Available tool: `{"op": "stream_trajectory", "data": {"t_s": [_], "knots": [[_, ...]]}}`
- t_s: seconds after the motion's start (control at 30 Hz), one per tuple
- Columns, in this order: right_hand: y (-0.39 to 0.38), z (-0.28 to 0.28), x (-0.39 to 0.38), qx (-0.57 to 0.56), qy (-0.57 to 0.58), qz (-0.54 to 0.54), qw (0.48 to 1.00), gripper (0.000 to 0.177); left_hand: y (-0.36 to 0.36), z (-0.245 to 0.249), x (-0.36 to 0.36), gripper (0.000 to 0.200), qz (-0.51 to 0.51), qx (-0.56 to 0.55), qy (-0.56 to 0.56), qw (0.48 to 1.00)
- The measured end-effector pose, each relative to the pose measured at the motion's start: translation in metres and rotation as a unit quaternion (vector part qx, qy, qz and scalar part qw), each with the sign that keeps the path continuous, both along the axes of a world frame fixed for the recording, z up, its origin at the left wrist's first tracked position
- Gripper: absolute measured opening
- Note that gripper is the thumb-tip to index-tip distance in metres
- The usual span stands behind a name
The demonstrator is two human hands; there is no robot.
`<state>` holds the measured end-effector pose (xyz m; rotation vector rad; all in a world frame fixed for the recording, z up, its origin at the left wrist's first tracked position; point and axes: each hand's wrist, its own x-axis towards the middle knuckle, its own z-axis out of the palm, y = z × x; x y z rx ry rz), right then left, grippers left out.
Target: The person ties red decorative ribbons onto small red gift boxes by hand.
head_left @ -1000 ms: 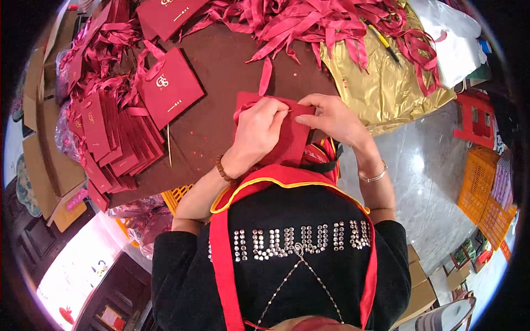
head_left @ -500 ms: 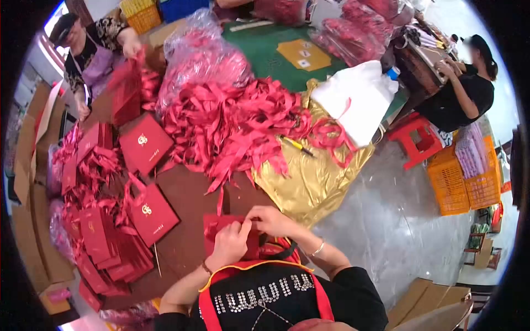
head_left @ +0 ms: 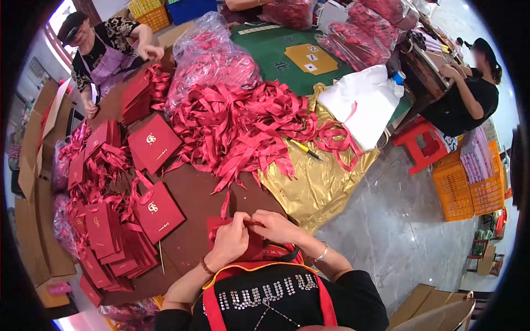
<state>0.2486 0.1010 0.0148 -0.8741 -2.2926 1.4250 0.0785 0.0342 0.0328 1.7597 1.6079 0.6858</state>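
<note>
A small red paper bag [head_left: 255,247] is close to my body at the table's front edge, partly hidden by my hands. My left hand [head_left: 232,238] pinches its upper edge with bent fingers. Beside it my right hand [head_left: 271,226] is closed at the same edge, its fingertips near the left ones; any ribbon between them is too small to make out. A red ribbon [head_left: 224,205] runs up from the bag onto the brown table [head_left: 193,193]. Left of my hands lies a red bag with a gold logo and ribbon handle [head_left: 159,212].
Loose red ribbons [head_left: 237,129] form a big heap ahead. Finished-looking bags [head_left: 113,243] are stacked at left. A yellow pen [head_left: 303,149] lies on gold sheeting [head_left: 309,193], near a white plastic bag [head_left: 359,105]. Co-workers [head_left: 102,55] sit at far left and right.
Both hands stay at the bag, the fingertips slightly shifted along its top edge. The co-worker at left has released a stack of red bags, which now rests on the table.
</note>
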Motion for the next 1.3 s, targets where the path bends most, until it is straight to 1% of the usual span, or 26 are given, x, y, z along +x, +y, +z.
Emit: {"op": "stream_trajectory", "data": {"t_s": [0.1,0.17,0.2,0.27,0.33,0.4,0.43,0.47,0.5,0.53,0.57,0.6,0.67,0.7,0.73,0.8,0.83,0.87,0.93,0.97,1.03,1.07,1.13,1.17,1.23,1.3], "knots": [[0.002,0.001,-0.002,-0.001,0.021,0.014,1.0,0.02,0.006,0.004,0.0,0.028,-0.003,0.002,0.009,1.0],[-0.001,-0.001,-0.003,0.016,0.013,0.02,1.0,0.022,0.007,0.008,0.0,0.031,-0.034,-0.016,0.063,0.997],[0.0,-0.001,-0.003,0.013,0.012,0.021,1.0,0.022,0.007,0.01,0.001,0.031,-0.033,-0.019,0.062,0.997],[0.001,-0.002,-0.003,0.01,0.018,0.012,1.0,0.023,0.006,0.013,0.002,0.032,-0.044,0.019,0.093,0.995],[-0.001,-0.002,-0.001,-0.002,0.023,0.005,1.0,0.023,0.002,0.009,0.0,0.034,-0.042,-0.001,0.08,0.996],[-0.002,-0.002,0.002,-0.018,0.033,-0.009,0.999,0.022,0.001,0.011,-0.002,0.036,-0.047,0.021,0.0,0.999],[-0.001,-0.004,0.002,-0.024,0.041,-0.006,0.999,0.022,0.001,0.019,-0.004,0.027,-0.035,0.009,-0.01,0.999],[-0.003,-0.005,0.002,-0.03,0.04,-0.005,0.999,0.022,0.003,0.023,-0.007,0.027,-0.033,0.004,-0.011,0.999],[-0.004,-0.005,0.002,-0.018,0.039,-0.007,0.999,0.023,0.007,0.026,-0.01,0.02,-0.023,0.089,0.059,0.994],[-0.004,-0.004,0.001,-0.005,0.038,-0.009,0.999,0.023,0.011,0.029,-0.014,0.014,-0.014,0.174,0.129,0.976],[-0.005,0.004,-0.001,-0.001,0.034,-0.009,0.999,0.028,0.017,0.032,-0.018,0.01,-0.014,0.131,0.141,0.981],[-0.006,0.007,-0.003,-0.001,0.035,-0.007,0.999,0.028,0.022,0.028,-0.025,0.01,-0.012,0.13,0.143,0.981],[-0.009,0.011,-0.007,0.015,-0.011,-0.008,1.0,0.031,0.031,0.014,-0.036,0.013,-0.089,-0.048,0.053,0.993],[-0.011,0.007,-0.01,0.032,-0.03,-0.016,0.999,0.031,0.035,0.017,-0.037,0.016,-0.083,-0.099,0.025,0.991],[-0.013,0.007,-0.011,0.033,-0.028,-0.016,0.999,0.031,0.041,0.018,-0.04,0.016,-0.082,-0.098,0.026,0.991],[-0.015,0.008,-0.012,0.045,-0.051,-0.035,0.997,0.029,0.052,0.018,-0.049,0.02,-0.173,-0.162,0.024,0.971],[-0.017,0.007,-0.012,0.046,-0.051,-0.037,0.997,0.029,0.054,0.019,-0.048,0.021,-0.163,-0.176,-0.004,0.971],[-0.017,0.005,-0.012,0.046,-0.053,-0.044,0.997,0.028,0.057,0.021,-0.047,0.021,-0.164,-0.173,-0.002,0.971],[-0.015,0.003,-0.013,0.049,-0.055,-0.053,0.996,0.027,0.062,0.024,-0.046,0.021,-0.218,-0.177,0.048,0.959],[-0.015,0.003,-0.012,0.047,-0.057,-0.046,0.996,0.027,0.066,0.022,-0.047,0.021,-0.219,-0.176,0.049,0.959],[-0.015,0.005,-0.012,0.043,-0.049,-0.038,0.997,0.027,0.074,0.015,-0.052,0.023,-0.277,-0.244,0.003,0.929],[-0.015,0.007,-0.011,0.043,-0.049,-0.037,0.997,0.027,0.076,0.013,-0.053,0.023,-0.275,-0.245,0.003,0.93],[-0.013,0.008,-0.01,0.059,-0.041,-0.029,0.997,0.026,0.08,0.012,-0.055,0.026,-0.312,-0.246,-0.004,0.918],[-0.013,0.008,-0.01,0.059,-0.041,-0.028,0.997,0.026,0.081,0.013,-0.055,0.026,-0.311,-0.246,-0.004,0.918],[-0.014,0.008,-0.011,0.053,-0.048,-0.035,0.997,0.026,0.085,0.015,-0.053,0.027,-0.319,-0.292,-0.021,0.901],[-0.015,0.003,-0.012,0.053,-0.045,-0.041,0.997,0.026,0.085,0.013,-0.053,0.026,-0.32,-0.298,-0.023,0.899]]}}
